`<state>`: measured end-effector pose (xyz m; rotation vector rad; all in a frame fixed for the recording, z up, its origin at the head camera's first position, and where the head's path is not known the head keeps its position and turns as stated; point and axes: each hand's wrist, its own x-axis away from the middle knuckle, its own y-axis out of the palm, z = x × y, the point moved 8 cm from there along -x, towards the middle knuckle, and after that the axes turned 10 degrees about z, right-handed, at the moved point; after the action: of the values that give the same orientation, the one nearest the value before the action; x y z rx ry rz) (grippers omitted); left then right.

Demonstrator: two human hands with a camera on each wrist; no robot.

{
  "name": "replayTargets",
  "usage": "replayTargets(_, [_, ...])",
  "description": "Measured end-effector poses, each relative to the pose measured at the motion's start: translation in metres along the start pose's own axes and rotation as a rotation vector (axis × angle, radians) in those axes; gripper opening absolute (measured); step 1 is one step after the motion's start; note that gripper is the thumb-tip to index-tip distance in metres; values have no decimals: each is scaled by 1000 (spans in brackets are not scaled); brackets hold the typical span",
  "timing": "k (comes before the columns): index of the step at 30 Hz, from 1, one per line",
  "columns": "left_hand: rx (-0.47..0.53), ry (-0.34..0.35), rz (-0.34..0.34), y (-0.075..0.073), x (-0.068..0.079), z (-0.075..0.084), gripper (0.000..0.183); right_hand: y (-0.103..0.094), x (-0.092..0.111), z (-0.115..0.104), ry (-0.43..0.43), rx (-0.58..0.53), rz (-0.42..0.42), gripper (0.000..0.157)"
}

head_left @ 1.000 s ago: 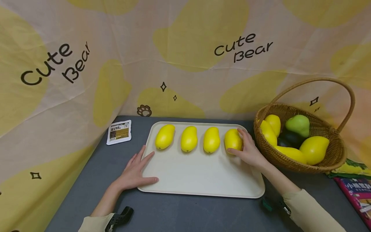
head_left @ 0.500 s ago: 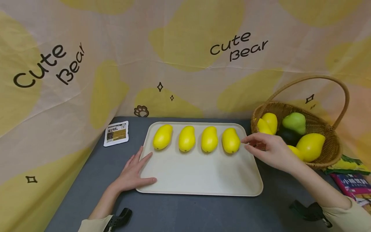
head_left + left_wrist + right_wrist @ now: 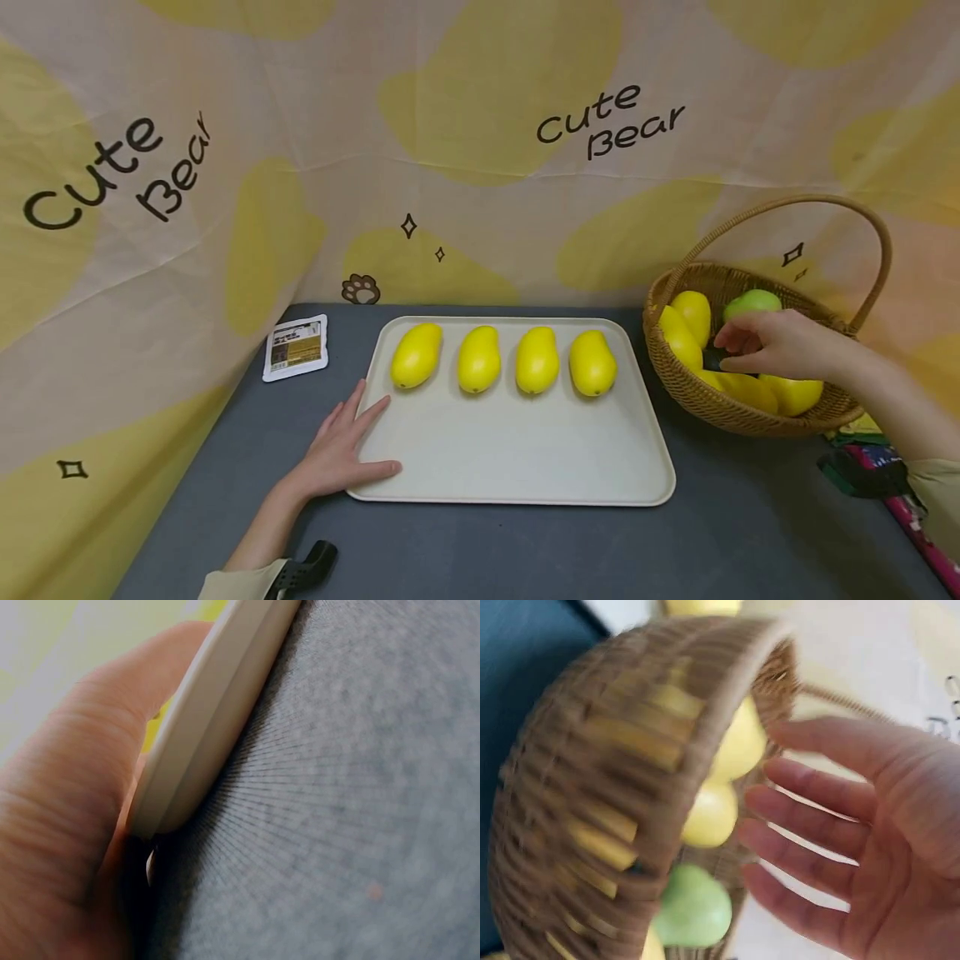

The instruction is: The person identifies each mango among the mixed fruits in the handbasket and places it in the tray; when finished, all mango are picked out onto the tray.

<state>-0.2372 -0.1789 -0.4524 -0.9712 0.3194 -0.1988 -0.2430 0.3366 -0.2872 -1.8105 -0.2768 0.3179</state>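
A row of several yellow mangoes (image 3: 537,360) lies along the far side of a cream tray (image 3: 517,454). My left hand (image 3: 337,454) rests on the tray's left edge, fingers spread; the left wrist view shows the thumb (image 3: 82,742) over the rim. Above the wicker basket (image 3: 678,400) is my right hand (image 3: 795,346), its fingers loosely bent and nothing in them. Inside the basket are yellow mangoes (image 3: 678,337), a green fruit (image 3: 752,302) and a dark one (image 3: 712,359), which my right hand partly covers. The right wrist view shows its fingers apart from the fruit.
The basket's tall handle (image 3: 877,242) arches over the fruit. A small white packet (image 3: 296,348) lies at the table's back left. Colourful packages (image 3: 862,437) are partly hidden under the right arm. A printed cloth (image 3: 465,100) hangs behind the table.
My right hand let go of the rightmost mango on the tray and moved right, over the basket. The left hand stays on the tray edge. The view shifted slightly.
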Motion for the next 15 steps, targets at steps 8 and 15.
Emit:
replayTargets(8, [-2,-7,-6,1,1,-3,96,33,5,18,43,-104,-324,53])
replayTargets(15, [8,-5,-3,0,1,-2,95,37,6,16,20,-111,-346,52])
